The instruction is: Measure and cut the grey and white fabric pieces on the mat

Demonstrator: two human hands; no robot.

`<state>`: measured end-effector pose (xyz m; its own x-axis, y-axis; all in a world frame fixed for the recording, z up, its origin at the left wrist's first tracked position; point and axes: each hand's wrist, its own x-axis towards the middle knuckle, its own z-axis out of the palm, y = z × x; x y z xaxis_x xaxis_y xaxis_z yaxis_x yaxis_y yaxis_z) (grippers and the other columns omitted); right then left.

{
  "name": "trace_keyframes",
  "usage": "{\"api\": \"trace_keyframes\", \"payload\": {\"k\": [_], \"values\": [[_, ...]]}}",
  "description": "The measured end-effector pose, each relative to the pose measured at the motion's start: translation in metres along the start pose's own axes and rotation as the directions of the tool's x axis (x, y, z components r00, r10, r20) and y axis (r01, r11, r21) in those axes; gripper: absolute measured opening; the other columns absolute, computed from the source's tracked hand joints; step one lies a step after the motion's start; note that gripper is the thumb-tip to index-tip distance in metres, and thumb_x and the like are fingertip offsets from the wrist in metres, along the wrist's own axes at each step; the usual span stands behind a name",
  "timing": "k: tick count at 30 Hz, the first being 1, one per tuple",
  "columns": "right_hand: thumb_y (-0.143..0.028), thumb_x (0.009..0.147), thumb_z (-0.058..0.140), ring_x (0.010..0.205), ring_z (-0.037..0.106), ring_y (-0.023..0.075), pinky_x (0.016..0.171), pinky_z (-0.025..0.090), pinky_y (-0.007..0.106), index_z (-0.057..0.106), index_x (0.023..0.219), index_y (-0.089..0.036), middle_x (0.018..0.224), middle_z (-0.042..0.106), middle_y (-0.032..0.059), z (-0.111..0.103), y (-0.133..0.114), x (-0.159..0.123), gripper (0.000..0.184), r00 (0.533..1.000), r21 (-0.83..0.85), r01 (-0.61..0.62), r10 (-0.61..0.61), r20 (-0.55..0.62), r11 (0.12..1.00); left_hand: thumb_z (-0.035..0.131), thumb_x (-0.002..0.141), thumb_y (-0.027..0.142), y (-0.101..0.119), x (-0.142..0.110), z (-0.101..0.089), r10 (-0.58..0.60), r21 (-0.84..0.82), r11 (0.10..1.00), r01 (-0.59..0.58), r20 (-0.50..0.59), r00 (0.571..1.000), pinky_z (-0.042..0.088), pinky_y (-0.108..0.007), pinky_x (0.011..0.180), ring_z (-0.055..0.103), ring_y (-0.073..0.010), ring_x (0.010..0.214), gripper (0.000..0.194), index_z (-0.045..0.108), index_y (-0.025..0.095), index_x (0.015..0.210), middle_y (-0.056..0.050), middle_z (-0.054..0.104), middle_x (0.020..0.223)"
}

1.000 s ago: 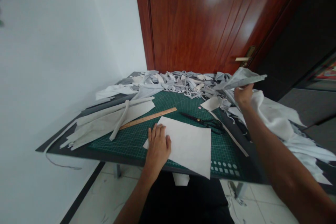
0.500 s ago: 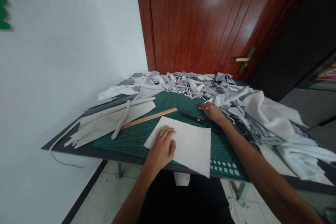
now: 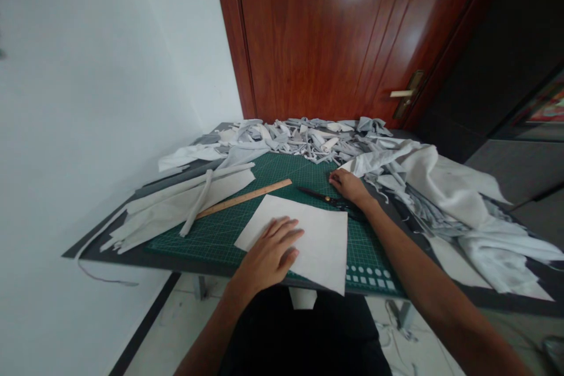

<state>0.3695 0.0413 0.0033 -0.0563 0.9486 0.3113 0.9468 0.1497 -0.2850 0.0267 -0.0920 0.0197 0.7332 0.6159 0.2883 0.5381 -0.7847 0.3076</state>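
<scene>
My left hand (image 3: 268,254) lies flat on the near-left part of a white sheet of fabric or paper (image 3: 319,247), fingers spread and holding nothing. The sheet rests on a green cutting mat (image 3: 268,173). My right hand (image 3: 348,185) rests over black-handled scissors (image 3: 319,195), whose handles it hides, so I cannot tell whether it grips them. A wooden ruler (image 3: 244,198) lies left of the sheet. Beyond it are long grey fabric strips (image 3: 176,207).
A heap of white fabric (image 3: 458,202) spills over the table's right side, and a pile of pale grey scraps (image 3: 308,138) lines the back. A wall (image 3: 110,100) bounds the left, a brown door (image 3: 330,35) stands behind, and the tiled floor lies below.
My right hand has come down from the raised cloth to the scissors, and the cloth now lies on the heap. My left hand has shifted slightly on the sheet.
</scene>
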Motion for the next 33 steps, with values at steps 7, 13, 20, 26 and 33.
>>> {"api": "trace_keyframes", "payload": {"k": [7,13,20,26,33], "values": [[-0.02,0.096,0.062,0.095,0.066,0.0211,0.085,0.05,0.03,0.07,0.103,-0.018,0.106,0.071,0.0092,0.0,0.004,-0.003,0.011,0.999,0.084,0.035,-0.033,-0.026,0.996,0.052,0.103,0.028,0.007,-0.018,0.001,-0.049,0.069,0.996,0.052,-0.041,0.998,0.037,-0.052,0.126,0.048,-0.0255,0.148,0.043,0.058,0.027,0.146,-0.006,0.058,0.154],[-0.016,0.094,0.062,0.09,0.065,0.0208,0.083,0.048,0.03,0.068,0.096,-0.019,0.098,0.072,0.0073,-0.006,0.0,-0.007,0.007,0.996,0.205,0.063,-0.049,-0.069,0.977,0.047,0.104,0.028,0.018,-0.031,0.021,-0.158,0.192,0.964,0.182,-0.134,0.978,0.036,-0.062,0.123,0.046,-0.0318,0.148,0.042,0.057,0.022,0.144,-0.01,0.057,0.154],[-0.025,0.098,0.061,0.076,0.065,0.0169,0.073,0.048,0.026,0.066,0.097,-0.02,0.09,0.073,0.0027,0.004,-0.049,-0.015,0.008,0.982,0.396,0.186,-0.161,-0.097,0.899,0.042,0.106,0.027,0.022,-0.024,0.048,-0.189,0.255,0.935,0.245,-0.225,0.956,0.031,-0.068,0.123,0.042,-0.0349,0.15,0.045,0.056,0.021,0.148,-0.013,0.054,0.156],[-0.019,0.095,0.066,0.079,0.063,0.0166,0.077,0.047,0.027,0.067,0.089,-0.02,0.086,0.071,0.002,0.022,-0.075,-0.019,0.006,0.959,0.452,0.282,-0.267,-0.097,0.846,0.044,0.106,0.029,0.012,-0.008,0.045,-0.166,0.249,0.946,0.208,-0.179,0.97,0.034,-0.068,0.121,0.043,-0.0352,0.149,0.044,0.056,0.022,0.147,-0.012,0.054,0.157],[-0.019,0.094,0.066,0.088,0.064,0.0199,0.085,0.048,0.031,0.067,0.091,-0.02,0.092,0.072,0.0048,0.019,-0.05,-0.008,0.004,0.963,0.429,0.271,-0.241,-0.123,0.862,0.05,0.103,0.028,0.005,0.013,0.035,-0.169,0.221,0.956,0.192,-0.12,0.978,0.037,-0.064,0.12,0.047,-0.0342,0.144,0.04,0.059,0.021,0.142,-0.012,0.057,0.152]]}}
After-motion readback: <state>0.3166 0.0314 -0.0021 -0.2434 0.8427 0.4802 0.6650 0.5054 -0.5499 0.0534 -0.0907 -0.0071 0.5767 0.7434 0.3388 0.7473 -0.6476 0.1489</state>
